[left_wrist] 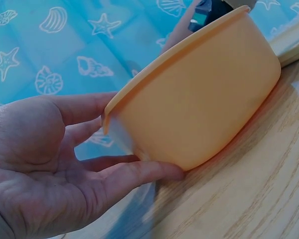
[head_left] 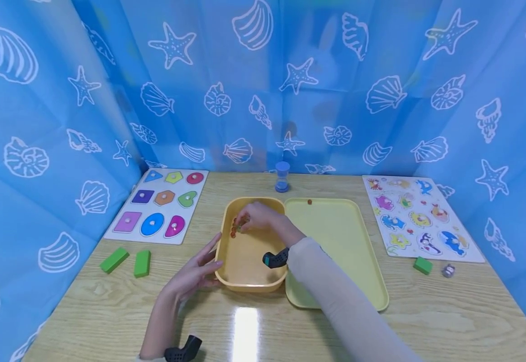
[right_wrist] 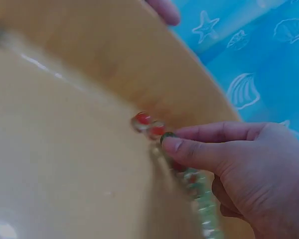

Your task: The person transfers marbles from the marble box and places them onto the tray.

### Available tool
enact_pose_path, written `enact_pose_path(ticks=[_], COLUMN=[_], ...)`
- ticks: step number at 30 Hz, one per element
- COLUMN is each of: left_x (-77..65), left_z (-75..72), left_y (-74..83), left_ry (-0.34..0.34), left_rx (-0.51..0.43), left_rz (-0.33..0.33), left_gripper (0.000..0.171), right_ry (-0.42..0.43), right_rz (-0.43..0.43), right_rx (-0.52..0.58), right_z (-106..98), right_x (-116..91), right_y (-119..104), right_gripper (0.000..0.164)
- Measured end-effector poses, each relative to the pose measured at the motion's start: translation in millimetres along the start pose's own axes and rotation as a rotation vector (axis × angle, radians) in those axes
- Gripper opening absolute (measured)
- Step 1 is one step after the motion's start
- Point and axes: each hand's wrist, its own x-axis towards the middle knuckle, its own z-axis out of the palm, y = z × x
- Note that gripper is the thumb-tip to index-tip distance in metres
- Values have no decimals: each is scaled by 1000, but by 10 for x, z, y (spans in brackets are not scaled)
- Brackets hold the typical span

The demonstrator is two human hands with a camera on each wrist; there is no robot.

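An orange rectangular tub stands in front of the person. Against its outer left side, the left hand rests with spread, mostly straight fingers; the left wrist view shows digits touching the tub's rim and lower edge. Inside the tub, the right hand pinches a dark green glassy marble between thumb and forefinger. Red-tinted marbles lie beside the fingertips along the tub's wall. Clear greenish marbles run in a row below, partly hidden by the hand and blurred.
A yellow tray adjoins the tub on the right, with a small reddish ball at its far edge. A shape puzzle and green blocks sit left. Right are an animal puzzle and another green block. An hourglass stands behind.
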Motion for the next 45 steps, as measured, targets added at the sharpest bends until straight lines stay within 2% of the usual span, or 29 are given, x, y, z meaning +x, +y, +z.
enact_pose_path(ticks=[3,7,9,13,17,22,28,32,36,40,45], left_x=[-33,-88,-105,-112,-85,-33,-21,-40,-64,-48,5], left_z=[29,70,76,70,41,-15,-16,15,50,40,-10], left_y=[54,128,145,145,97,-9,-29,41,101,74,-12], left_ry=[0,2,7,15,18,31,26,15,2,0,19], left_rx=[0,10,11,12,1,3,15,9,17,14,22], left_rz=[-11,-12,-11,-12,-20,-14,-7,-12,-15,-11,-11], left_gripper=[66,67,67,66,66,65,65,65,65,65,65], right_ry=[54,141,180,261,331,400,427,425,451,455,360], right_rz=[-14,-24,2,67,147,268,335,357,343,258,112], right_rx=[48,119,143,177,154,106,85,91,71,74,99], right_z=[-118,-385,-504,-623,-603,-465,-371,-373,-425,-541,-649], right_x=[-60,-219,-331,-595,-917,-1276,-1495,-1512,-1379,-1092,-688], right_y=[-18,16,84,373,767,1219,1482,1480,1327,959,377], right_gripper=[15,16,17,21,25,21,20,25,27,24,23])
